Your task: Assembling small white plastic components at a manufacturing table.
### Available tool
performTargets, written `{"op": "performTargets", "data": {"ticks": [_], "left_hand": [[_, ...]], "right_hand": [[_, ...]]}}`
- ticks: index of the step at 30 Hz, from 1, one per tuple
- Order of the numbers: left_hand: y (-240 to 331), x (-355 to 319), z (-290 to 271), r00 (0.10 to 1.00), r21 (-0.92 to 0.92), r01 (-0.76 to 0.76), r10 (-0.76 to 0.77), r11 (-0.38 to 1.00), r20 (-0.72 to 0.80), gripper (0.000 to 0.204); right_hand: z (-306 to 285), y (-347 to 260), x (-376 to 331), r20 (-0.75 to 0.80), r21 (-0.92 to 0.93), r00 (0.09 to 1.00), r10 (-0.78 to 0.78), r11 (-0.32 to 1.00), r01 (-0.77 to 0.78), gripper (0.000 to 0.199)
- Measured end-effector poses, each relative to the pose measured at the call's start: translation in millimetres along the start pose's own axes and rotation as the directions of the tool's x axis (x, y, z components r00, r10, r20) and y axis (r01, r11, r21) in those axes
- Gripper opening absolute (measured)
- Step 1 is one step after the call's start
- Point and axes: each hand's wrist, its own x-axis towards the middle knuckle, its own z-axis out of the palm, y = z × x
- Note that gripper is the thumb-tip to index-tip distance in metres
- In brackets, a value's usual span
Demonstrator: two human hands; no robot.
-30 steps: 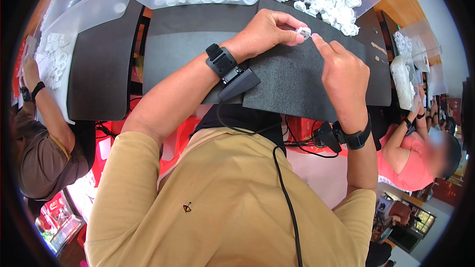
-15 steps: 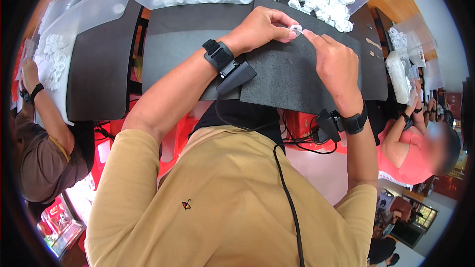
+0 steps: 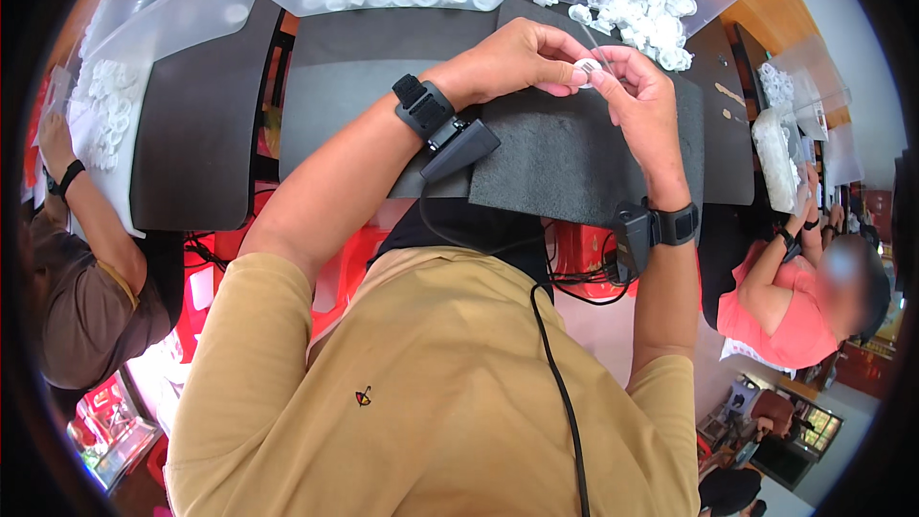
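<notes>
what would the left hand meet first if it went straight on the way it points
Past the white part the left hand holds, most likely the right hand, close beyond it; depth is unclear, so I can't say whether the hands touch.

Tan T-shirt (image 3: 450, 364), 2 black wristbands (image 3: 424, 107), black cable (image 3: 551, 361)
</notes>
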Motion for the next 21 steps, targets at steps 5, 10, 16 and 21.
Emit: {"op": "performTargets", "data": {"ticks": [5,10,16,21], "left_hand": [[1.0,1.5,8.8,0.99,-0.085,-0.031,0.019,0.996,-0.14,0.039],[-6.1,2.2,5.8,0.985,0.024,-0.095,0.097,0.995,-0.143,0.042],[-6.0,2.5,7.1,0.983,-0.02,-0.102,0.098,0.995,-0.153,0.04],[-10.7,5.0,4.0,0.985,-0.057,-0.095,0.086,0.994,-0.147,0.039]], "right_hand": [[10.2,20.7,0.7,-0.101,0.449,0.989,0.104,0.892,-0.048,0.011],[30.3,25.8,0.4,-0.083,0.713,0.979,0.188,0.698,-0.074,0.011],[16.7,22.7,-1.7,-0.056,0.454,0.989,0.136,0.886,-0.096,0.011],[5.3,2.3,-19.8,-0.238,-0.104,0.969,-0.068,0.994,0.045,0.021]]}}
